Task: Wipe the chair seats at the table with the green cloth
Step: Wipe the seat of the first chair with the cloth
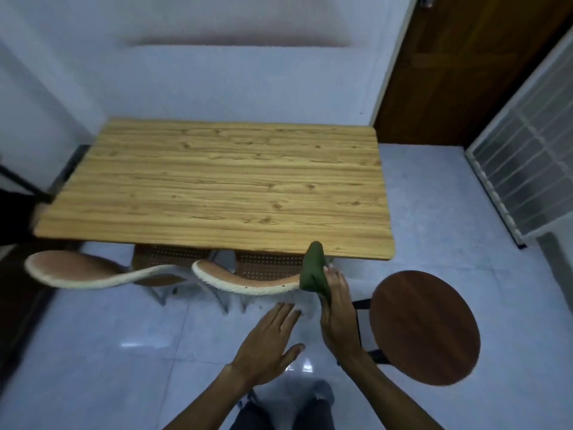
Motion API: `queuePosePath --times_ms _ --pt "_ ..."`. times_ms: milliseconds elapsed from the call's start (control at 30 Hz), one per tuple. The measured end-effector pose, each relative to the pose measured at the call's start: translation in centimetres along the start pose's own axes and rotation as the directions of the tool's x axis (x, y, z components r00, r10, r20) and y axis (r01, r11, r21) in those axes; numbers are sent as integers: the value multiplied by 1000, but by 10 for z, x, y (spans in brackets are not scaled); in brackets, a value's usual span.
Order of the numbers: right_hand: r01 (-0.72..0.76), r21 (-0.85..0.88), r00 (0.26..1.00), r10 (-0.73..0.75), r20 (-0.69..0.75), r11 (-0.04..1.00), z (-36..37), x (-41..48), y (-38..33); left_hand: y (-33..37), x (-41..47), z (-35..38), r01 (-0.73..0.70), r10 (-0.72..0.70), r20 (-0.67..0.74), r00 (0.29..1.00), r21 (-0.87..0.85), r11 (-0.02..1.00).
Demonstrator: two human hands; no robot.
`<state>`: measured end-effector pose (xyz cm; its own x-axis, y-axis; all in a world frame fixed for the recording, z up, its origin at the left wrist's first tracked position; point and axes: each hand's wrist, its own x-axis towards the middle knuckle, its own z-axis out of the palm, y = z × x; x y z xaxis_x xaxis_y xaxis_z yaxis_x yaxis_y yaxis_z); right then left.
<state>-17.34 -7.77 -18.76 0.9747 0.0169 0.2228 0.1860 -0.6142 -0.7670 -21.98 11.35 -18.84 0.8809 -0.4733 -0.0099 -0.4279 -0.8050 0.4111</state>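
Holding the green cloth point(313, 270) bunched in closed fingers, the right hand point(336, 301) meets the right end of the nearer chair's backrest point(245, 282), where the cloth drapes over the pale woven rim. That grip looks chosen to keep the fabric gathered while the same hand steadies or pulls the chair. The left hand point(269, 342) hangs flat above the floor with fingers spread and holding nothing, probably free to help move the chair.

2 chairs stand tucked under the near edge of the wooden table point(217, 181), so their perforated brown seats point(266, 265) are mostly covered by the tabletop; wiping them likely calls for drawing each chair out first. The second chair's backrest point(77, 271) curves off to the left. A round dark stool point(424, 327) sits just right of the right hand, its top fully exposed and easy to reach.
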Motion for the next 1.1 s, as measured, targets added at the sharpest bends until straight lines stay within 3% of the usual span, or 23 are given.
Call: queuePosePath --times_ms 133,267,500,667,900,1100 --pt "138 -12 987 -136 88 990 32 20 -73 -43 -33 -47 47 -46 -82 996 2 999" --pt "248 -198 954 -203 220 948 81 34 -112 -110 -56 -88 112 -108 -108 988 31 993" --pt "286 -463 884 -45 464 839 169 19 -118 -215 -77 -115 231 -231 -21 973 64 971" --pt "304 -545 828 66 556 781 193 13 -122 -246 -76 -116 203 -203 17 979 18 979" --pt "391 -526 801 1 599 755 193 20 -121 -275 -73 -112 188 -185 47 982 -59 980" --pt "425 -502 705 73 706 753 210 62 -127 -296 -71 -114 217 -213 52 976 -86 972"
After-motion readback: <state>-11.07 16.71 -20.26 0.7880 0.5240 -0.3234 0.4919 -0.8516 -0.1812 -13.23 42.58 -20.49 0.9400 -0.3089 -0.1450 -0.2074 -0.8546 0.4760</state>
